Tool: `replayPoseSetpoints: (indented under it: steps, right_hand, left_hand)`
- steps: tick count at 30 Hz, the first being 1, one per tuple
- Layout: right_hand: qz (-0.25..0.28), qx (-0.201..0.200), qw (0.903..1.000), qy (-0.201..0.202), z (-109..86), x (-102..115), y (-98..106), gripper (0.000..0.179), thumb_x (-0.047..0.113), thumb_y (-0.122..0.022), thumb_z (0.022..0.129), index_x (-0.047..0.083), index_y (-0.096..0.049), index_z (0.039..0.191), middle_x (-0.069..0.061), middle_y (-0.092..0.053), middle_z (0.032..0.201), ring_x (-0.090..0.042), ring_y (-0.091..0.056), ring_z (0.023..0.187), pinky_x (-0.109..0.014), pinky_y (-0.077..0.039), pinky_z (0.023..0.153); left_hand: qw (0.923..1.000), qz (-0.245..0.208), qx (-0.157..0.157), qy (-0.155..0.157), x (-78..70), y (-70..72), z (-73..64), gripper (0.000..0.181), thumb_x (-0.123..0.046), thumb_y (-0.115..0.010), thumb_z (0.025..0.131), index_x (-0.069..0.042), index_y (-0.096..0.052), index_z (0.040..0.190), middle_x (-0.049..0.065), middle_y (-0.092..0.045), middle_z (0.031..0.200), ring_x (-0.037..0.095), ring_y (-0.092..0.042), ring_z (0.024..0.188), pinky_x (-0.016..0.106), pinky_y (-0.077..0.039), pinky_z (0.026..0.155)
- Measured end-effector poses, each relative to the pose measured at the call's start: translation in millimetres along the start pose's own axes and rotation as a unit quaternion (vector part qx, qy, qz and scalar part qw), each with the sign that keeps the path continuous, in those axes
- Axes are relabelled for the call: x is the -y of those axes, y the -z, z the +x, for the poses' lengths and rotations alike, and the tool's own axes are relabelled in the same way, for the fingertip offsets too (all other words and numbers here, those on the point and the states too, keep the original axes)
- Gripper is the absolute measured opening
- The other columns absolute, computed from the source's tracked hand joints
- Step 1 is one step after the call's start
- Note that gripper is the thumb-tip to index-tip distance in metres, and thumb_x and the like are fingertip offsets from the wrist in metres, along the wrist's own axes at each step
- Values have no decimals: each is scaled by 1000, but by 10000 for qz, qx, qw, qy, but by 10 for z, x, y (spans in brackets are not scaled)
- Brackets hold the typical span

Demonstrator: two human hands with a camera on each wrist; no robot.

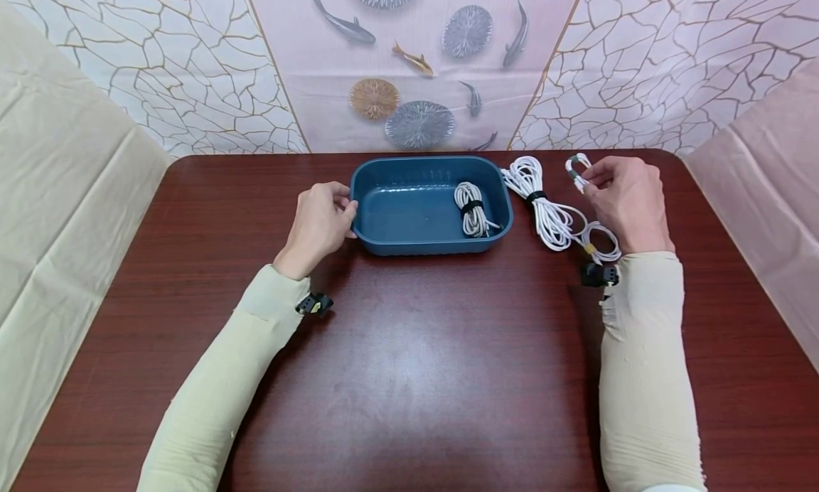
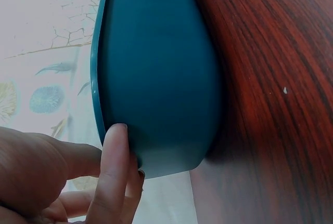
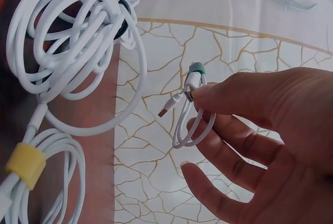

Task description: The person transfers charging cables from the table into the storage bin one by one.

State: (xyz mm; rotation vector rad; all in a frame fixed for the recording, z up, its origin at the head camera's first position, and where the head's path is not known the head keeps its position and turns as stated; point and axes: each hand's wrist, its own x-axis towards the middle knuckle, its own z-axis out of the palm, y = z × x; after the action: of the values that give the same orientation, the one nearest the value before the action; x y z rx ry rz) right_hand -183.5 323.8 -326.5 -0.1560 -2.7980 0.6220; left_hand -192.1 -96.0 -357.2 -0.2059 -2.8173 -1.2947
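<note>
My left hand (image 1: 318, 220) holds the left end of a blue plastic basin (image 1: 406, 218) at its rim, with fingertips against the outer wall in the left wrist view. A greyish-white bundled cable (image 1: 475, 222) with a black strap lies in the basin's right part. Over the back right of the table, my right hand (image 1: 630, 197) pinches a small coiled white USB cable (image 3: 193, 112) between thumb and forefinger. A green tie wraps that coil, and its metal plug sticks out. The other right fingers are spread loosely below it.
To the right of the basin lies a large white cable bundle (image 1: 553, 225) with a black strap. A thinner white cable coil (image 1: 603, 256) with a yellow tie lies beside it, near the right wrist. A patterned cloth backdrop (image 1: 217, 72) rises behind the brown table (image 1: 409, 350).
</note>
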Motion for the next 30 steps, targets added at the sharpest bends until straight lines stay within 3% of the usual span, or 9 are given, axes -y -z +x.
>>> replayPoseSetpoints:
  steps: [8, 21, 30]
  right_hand:
    - [-56, 49, 10000, 39, 0, 60, 6, 26, 11, -56, 88, 7, -78, 103, -18, -76, 96, -28, -65, 79, -31, -42, 56]
    - [-20, 81, 9999, 145, -7, 137, -3, 24, 11, -58, 90, 4, -77, 102, -20, -76, 96, -33, -67, 84, -38, -45, 61]
    - [-25, 139, 9997, 186, -21, 188, 6, 21, 15, -63, 93, 3, -76, 104, -21, -76, 95, -31, -67, 84, -35, -45, 61]
  left_hand:
    - [10000, -12, -6, 7, 3, -4, 0, 30, -10, -61, 101, 10, -64, 123, 19, -71, 98, 21, -75, 63, 20, -59, 51]
    - [10000, 24, -25, 5, 13, -5, 2, 30, -10, -61, 101, 10, -64, 123, 18, -71, 98, 21, -75, 63, 20, -59, 52]
    - [10000, 60, -23, 10, 11, -10, 2, 29, -10, -62, 100, 9, -65, 123, 18, -71, 98, 21, -75, 62, 18, -58, 52]
